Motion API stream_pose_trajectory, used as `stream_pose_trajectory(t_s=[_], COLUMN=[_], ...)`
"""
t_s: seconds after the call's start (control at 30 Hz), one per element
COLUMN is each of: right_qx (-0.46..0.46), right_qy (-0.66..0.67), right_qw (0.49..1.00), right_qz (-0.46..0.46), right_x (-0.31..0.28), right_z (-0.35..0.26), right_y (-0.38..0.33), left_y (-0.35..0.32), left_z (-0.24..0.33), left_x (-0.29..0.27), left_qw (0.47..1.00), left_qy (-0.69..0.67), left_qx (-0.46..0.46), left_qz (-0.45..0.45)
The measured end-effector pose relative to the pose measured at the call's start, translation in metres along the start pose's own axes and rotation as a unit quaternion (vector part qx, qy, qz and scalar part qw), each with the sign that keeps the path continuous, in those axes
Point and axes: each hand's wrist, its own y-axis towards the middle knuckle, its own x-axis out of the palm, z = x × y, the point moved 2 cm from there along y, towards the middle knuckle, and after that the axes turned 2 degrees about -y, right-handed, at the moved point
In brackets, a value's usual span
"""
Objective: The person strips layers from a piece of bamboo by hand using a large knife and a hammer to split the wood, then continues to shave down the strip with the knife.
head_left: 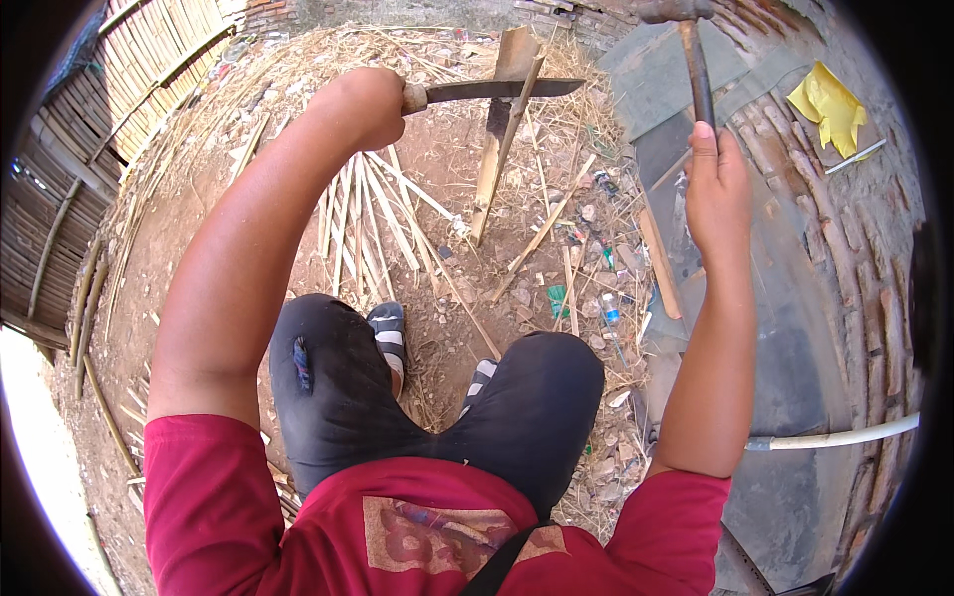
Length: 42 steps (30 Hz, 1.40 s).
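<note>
From where I'm standing, the person in the red shirt (417,492) is crouching over the dirt ground (199,184), knees spreading in dark trousers (343,392) above striped sandals (390,336). The left hand (370,107) is gripping a knife (462,90), its fingers clamping round the wooden handle. The long, dark blade is pointing to the right and crossing a wide wooden strip (515,58), which is standing at a tilt in front of the knees. A narrow strip (513,129) is slanting across the near side of the blade, while the wide one is showing behind it.

Over on the right, the right hand (717,184) is holding a hammer (699,79), the fingers wrapping its handle and the thumb lying along it. The hammer's head is sitting up near the top edge of the view, well apart from the knife.

A fan of pale split sticks (363,223) is lying on the ground beyond the left knee. A clear bottle (609,308) is lying among scraps to the right, and a yellow sheet (833,109) is resting near the brickwork (785,149).
</note>
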Motion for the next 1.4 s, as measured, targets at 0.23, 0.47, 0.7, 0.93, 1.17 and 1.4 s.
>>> stream_pose_trajectory(t_s=[0.23,0.47,0.7,0.93,1.17,1.4], right_qx=[-0.038,0.004,-0.019,-0.031,0.031,-0.014], right_qy=[-0.075,0.085,-0.037,0.019,0.058,0.018], right_qw=[0.983,0.996,0.997,0.999,0.997,0.999], right_qz=[-0.166,-0.011,-0.069,0.014,-0.039,-0.038], right_x=[0.048,0.022,0.046,0.044,0.049,0.084], right_z=[0.038,0.001,0.029,0.013,0.027,0.035], right_y=[-0.017,-0.005,-0.004,-0.014,-0.019,-0.035], left_y=[-0.005,-0.006,-0.008,-0.011,-0.011,-0.01], left_z=[-0.001,-0.007,0.0,0.001,-0.005,0.01], left_x=[-0.002,0.004,0.01,0.01,0.024,0.032], left_qw=[1.0,1.0,0.999,1.0,0.999,0.999], left_qy=[0.009,0.007,0.035,0.009,-0.008,-0.023], left_qx=[-0.003,0.001,0.01,0.002,-0.018,-0.004], left_qz=[0.014,0.009,-0.022,-0.02,-0.028,-0.026])
